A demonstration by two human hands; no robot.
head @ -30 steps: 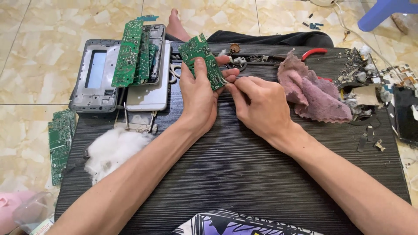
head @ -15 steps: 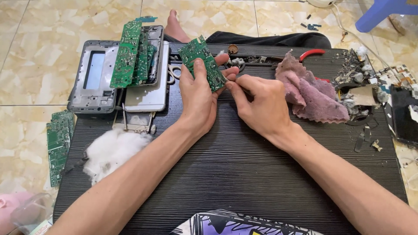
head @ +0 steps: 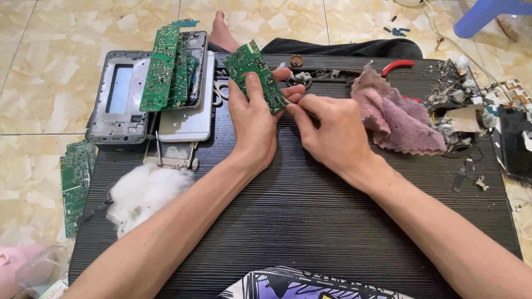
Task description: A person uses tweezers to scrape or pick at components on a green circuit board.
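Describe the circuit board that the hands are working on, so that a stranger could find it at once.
On the dark ribbed table, look at the far edge, near the middle. The left hand holds a green circuit board tilted up, and the right hand pinches at its lower edge. The other green boards lie flat, untouched.

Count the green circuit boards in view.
3 at least: one circuit board held in the left hand, one leaning on the grey frames, one on the floor at left. Stacked ones may be hidden.

Both forearms reach forward, the left hand (head: 254, 119) curled in a grip, the right hand (head: 332, 133) pinching beside it.
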